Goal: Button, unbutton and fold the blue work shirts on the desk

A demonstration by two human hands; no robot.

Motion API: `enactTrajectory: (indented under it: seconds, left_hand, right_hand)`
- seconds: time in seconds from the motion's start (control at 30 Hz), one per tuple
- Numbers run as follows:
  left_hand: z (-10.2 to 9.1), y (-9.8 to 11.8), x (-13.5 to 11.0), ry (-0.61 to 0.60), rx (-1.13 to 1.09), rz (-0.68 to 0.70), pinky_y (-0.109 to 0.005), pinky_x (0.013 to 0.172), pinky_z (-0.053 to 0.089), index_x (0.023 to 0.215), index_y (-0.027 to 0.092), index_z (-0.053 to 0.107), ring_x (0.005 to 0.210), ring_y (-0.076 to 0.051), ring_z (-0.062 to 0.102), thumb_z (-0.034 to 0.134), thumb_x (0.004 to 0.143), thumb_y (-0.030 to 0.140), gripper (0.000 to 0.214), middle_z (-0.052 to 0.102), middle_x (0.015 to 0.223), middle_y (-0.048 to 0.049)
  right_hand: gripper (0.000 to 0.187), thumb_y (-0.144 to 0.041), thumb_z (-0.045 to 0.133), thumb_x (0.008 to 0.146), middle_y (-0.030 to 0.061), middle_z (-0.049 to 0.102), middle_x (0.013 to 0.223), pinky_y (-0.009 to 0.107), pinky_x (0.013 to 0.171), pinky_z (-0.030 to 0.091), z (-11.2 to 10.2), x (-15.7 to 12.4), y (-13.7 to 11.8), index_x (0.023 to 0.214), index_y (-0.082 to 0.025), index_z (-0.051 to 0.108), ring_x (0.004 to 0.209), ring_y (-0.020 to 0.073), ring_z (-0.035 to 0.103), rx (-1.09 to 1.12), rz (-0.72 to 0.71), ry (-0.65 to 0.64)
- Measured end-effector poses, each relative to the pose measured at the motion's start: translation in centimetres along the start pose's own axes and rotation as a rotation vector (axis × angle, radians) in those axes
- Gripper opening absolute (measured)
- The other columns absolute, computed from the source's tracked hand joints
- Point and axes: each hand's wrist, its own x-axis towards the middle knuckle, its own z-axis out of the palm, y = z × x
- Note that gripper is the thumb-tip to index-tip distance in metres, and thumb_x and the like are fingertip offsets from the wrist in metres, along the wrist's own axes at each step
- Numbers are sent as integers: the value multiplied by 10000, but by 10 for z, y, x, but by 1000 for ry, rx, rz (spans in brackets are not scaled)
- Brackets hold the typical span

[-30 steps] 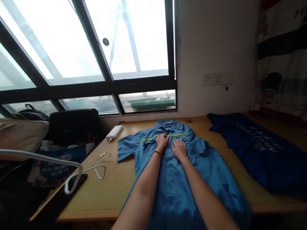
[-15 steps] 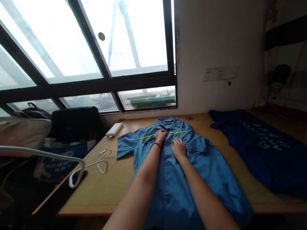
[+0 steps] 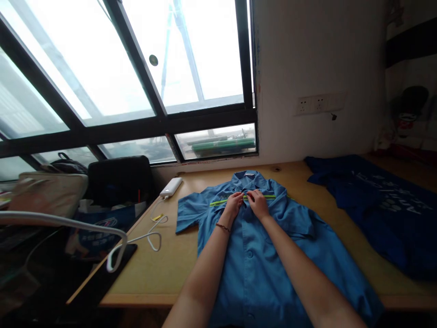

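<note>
A light blue short-sleeved shirt (image 3: 259,259) with a yellow-green chest stripe lies spread front-up on the wooden table (image 3: 164,269). Both my hands rest on its upper chest, just below the collar. My left hand (image 3: 234,202), with a thin bracelet at the wrist, has its fingers bent and pinching the cloth at the placket. My right hand (image 3: 258,202) sits right beside it, fingers curled onto the same strip of cloth. The two hands nearly touch.
A dark blue printed garment (image 3: 378,205) lies on the table to the right. A white power bank (image 3: 171,187) with a looped cable (image 3: 150,232) sits left of the shirt. A black chair (image 3: 119,180), bags and a white rail (image 3: 68,223) stand off the table's left edge. The window and wall are behind.
My right hand has moved up the shirt to meet my left hand at the stripe below the collar. The view has shifted slightly left.
</note>
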Motion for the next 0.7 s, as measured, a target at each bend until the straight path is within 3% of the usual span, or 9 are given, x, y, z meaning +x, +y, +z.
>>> enactTrajectory:
  seconds: [0.23,0.7]
  left_hand:
    - [-7,5,6,-148,-180,-152,-168,460,384,704,78,549,471,-52,471,630,676,105,90,519,576,-9]
    - [-19,0,16,-227,-237,-284,-154,353,265,603,106,474,375,-21,297,595,723,105,170,349,449,62]
  right_hand:
    - [136,-248,535,770,46,569,788,282,698,425,6,-3,10,845,-172,620,740,169,530,91,55,34]
    - [140,-291,528,774,34,553,716,285,671,406,8,-2,6,703,-181,577,708,167,513,38,21,31]
